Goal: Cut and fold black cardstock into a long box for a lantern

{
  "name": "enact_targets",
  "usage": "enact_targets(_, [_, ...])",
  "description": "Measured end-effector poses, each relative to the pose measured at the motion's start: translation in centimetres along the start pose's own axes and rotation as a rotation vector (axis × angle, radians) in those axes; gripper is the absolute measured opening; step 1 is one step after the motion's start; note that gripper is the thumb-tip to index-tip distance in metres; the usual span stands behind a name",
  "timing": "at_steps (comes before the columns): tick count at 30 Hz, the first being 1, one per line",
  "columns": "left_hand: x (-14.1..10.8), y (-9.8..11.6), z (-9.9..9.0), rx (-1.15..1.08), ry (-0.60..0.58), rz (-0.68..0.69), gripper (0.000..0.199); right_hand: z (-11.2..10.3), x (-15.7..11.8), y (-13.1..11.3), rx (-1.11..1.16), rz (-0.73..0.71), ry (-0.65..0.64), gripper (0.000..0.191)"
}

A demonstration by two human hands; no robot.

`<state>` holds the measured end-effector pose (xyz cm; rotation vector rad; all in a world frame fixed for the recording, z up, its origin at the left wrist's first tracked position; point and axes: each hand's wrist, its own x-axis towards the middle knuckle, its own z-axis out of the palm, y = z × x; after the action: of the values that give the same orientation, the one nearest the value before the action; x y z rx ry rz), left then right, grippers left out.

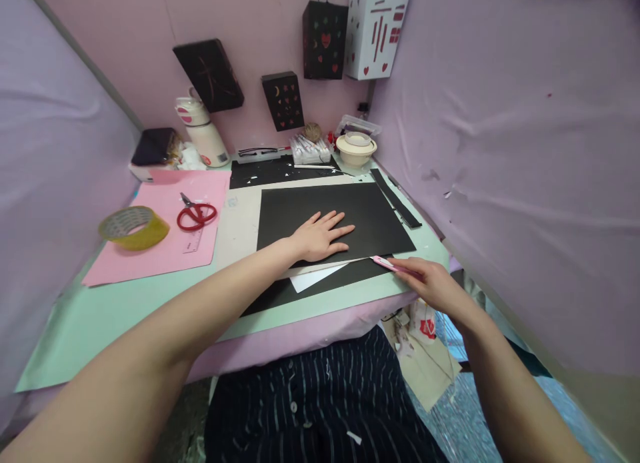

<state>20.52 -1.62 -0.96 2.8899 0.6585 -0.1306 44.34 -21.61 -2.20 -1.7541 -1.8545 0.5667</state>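
My left hand lies flat with spread fingers on a large sheet of black card. The card rests on a pale board on the table. In my right hand, near the card's front right corner, is a pink craft knife. Its tip points left at the card's front edge; whether the blade touches the card I cannot tell. Under the front edge, another black sheet and a piece of white paper stick out towards me.
Pink paper on the left bears red-handled scissors, a clear ruler and a roll of yellow tape. Behind stand a cream bottle and a lidded bowl. A narrow black strip lies right of the card.
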Motion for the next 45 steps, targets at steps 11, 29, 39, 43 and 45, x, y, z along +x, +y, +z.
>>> enact_targets(11, [0.2, -0.1, 0.3, -0.001, 0.022, 0.009, 0.065, 0.6, 0.1, -1.6, 0.021, -0.006, 0.002, 0.034])
enact_targets(29, [0.4, 0.3, 0.1, -0.008, 0.023, -0.016, 0.065, 2.8, 0.6, -4.1, 0.029, -0.034, 0.022, 0.036])
enact_targets(39, [-3.3, -1.6, -0.9, 0.014, 0.026, -0.020, 0.065, 2.9, 1.0, -4.0, -0.035, -0.019, 0.014, 0.037])
enact_targets(43, [-4.1, -2.1, 0.1, -0.002, 0.024, -0.042, 0.065, 2.6, 1.0, -4.5, -0.036, -0.031, -0.006, 0.035])
enact_targets(45, [-4.1, -2.1, 0.3, -0.005, 0.028, -0.036, 0.065, 2.2, 0.7, -5.0, -0.012, -0.060, -0.055, 0.035])
